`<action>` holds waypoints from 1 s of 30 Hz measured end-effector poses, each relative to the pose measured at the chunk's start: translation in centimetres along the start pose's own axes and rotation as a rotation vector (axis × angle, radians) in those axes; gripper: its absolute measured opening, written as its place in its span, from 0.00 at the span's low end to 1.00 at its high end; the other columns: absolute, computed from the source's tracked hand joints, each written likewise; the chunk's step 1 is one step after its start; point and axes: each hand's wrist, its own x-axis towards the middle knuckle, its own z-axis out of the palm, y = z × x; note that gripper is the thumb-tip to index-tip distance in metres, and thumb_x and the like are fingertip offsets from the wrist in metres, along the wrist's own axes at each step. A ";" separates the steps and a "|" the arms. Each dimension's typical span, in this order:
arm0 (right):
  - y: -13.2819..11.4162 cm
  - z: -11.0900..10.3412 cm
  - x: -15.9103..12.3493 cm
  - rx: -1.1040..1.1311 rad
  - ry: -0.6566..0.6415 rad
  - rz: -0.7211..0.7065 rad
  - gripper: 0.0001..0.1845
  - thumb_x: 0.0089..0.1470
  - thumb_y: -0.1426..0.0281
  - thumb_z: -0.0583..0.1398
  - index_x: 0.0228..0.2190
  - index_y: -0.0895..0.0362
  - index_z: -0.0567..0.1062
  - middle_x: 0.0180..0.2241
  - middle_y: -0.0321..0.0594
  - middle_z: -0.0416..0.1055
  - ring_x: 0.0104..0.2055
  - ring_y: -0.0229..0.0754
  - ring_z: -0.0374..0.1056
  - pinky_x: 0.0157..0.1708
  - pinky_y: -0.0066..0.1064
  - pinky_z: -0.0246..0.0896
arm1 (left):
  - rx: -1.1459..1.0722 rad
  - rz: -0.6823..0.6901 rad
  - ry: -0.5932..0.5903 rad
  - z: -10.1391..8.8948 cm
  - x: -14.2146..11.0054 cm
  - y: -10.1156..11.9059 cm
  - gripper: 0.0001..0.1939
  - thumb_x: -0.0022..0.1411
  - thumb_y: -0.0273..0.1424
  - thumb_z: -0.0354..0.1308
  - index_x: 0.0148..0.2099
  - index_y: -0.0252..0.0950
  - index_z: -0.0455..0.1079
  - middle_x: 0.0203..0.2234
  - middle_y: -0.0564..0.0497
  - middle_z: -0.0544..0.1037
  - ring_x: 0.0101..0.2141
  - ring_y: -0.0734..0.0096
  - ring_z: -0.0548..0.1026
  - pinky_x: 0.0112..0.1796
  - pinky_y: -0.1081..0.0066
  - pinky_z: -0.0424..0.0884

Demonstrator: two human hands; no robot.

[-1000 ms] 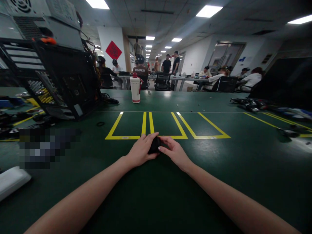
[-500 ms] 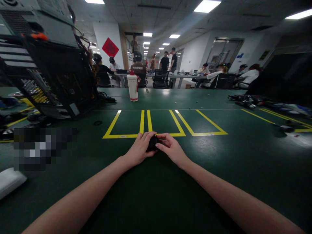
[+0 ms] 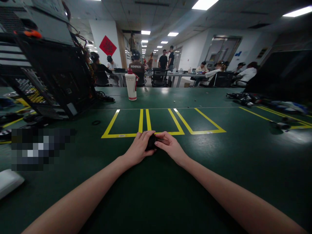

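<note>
A small black object [image 3: 151, 143] sits between my hands, low over the green table [image 3: 136, 195]; its kind is hard to make out in the dim light. My left hand [image 3: 138, 148] wraps round its left side, fingers over the top and thumb at the near side. From the right, my right hand [image 3: 171, 148] has its thumb and fingertips pinched against the object's right edge. Just beyond both hands run yellow tape outlines [image 3: 122, 135] on the tabletop.
A white tumbler [image 3: 131, 86] with a red lid stands farther back. At left are a black computer case [image 3: 48, 74], a black ring [image 3: 96, 123] and a white object [image 3: 9, 183]. Cables [image 3: 243, 98] lie at the right. People [image 3: 136, 68] sit and stand in the background.
The whole view has shifted slightly, with the surroundings sliding a little left and up. Both hands keep their hold on the black object, nearly unmoved.
</note>
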 end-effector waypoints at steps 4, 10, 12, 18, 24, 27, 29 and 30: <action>0.1 -0.2 0.1 -0.017 -0.035 0.049 0.18 0.47 0.72 0.59 0.42 0.54 0.66 0.44 0.40 0.66 0.48 0.41 0.63 0.51 0.39 0.56 | -0.006 -0.006 -0.003 0.0 -0.1 -0.1 0.31 0.52 0.30 0.56 0.56 0.40 0.47 0.50 0.48 0.60 0.41 0.61 0.60 0.42 0.61 0.61; 0.0 -0.2 0.0 0.033 -0.087 -0.013 0.18 0.42 0.74 0.62 0.37 0.53 0.66 0.41 0.36 0.65 0.46 0.40 0.64 0.48 0.38 0.59 | 0.007 -0.001 0.009 0.2 0.0 -0.2 0.31 0.51 0.30 0.57 0.55 0.40 0.47 0.50 0.48 0.60 0.41 0.61 0.60 0.42 0.61 0.61; 0.0 -0.1 0.0 0.027 -0.060 -0.011 0.14 0.44 0.73 0.61 0.36 0.53 0.67 0.40 0.36 0.66 0.44 0.40 0.65 0.47 0.38 0.60 | 0.010 0.002 0.016 0.3 0.0 -0.2 0.31 0.52 0.30 0.57 0.55 0.40 0.47 0.50 0.48 0.60 0.41 0.61 0.60 0.42 0.61 0.61; 0.2 -0.1 0.1 -0.031 0.016 0.016 0.16 0.46 0.70 0.59 0.40 0.53 0.67 0.42 0.39 0.66 0.47 0.41 0.64 0.49 0.39 0.58 | 0.017 0.004 0.027 0.5 0.1 -0.2 0.31 0.51 0.31 0.57 0.55 0.40 0.48 0.50 0.48 0.60 0.41 0.61 0.60 0.42 0.61 0.61; 0.0 -0.4 0.1 0.029 -0.069 0.054 0.17 0.44 0.72 0.61 0.39 0.55 0.66 0.42 0.38 0.66 0.46 0.41 0.64 0.50 0.39 0.57 | -0.003 -0.008 0.016 0.3 0.0 -0.2 0.31 0.51 0.30 0.57 0.55 0.41 0.48 0.50 0.48 0.60 0.41 0.60 0.61 0.42 0.60 0.61; -0.1 -0.3 0.0 0.035 -0.057 0.021 0.15 0.44 0.72 0.61 0.37 0.54 0.66 0.41 0.37 0.66 0.44 0.40 0.65 0.47 0.37 0.60 | 0.000 -0.004 0.021 0.3 0.0 -0.1 0.31 0.51 0.30 0.57 0.55 0.41 0.48 0.50 0.48 0.60 0.41 0.60 0.61 0.42 0.60 0.61; -0.1 -0.2 0.0 0.024 -0.035 0.014 0.13 0.45 0.71 0.60 0.36 0.54 0.67 0.40 0.37 0.66 0.43 0.39 0.65 0.46 0.37 0.60 | 0.002 -0.004 0.024 0.2 0.0 0.0 0.31 0.51 0.30 0.57 0.55 0.41 0.48 0.50 0.47 0.60 0.41 0.60 0.61 0.42 0.60 0.61; 0.0 -0.1 0.0 0.019 -0.028 0.011 0.12 0.46 0.70 0.60 0.36 0.54 0.67 0.40 0.37 0.66 0.43 0.39 0.65 0.45 0.37 0.61 | 0.001 -0.006 0.023 0.2 0.0 0.0 0.31 0.51 0.31 0.57 0.55 0.41 0.48 0.50 0.47 0.60 0.41 0.60 0.61 0.42 0.60 0.61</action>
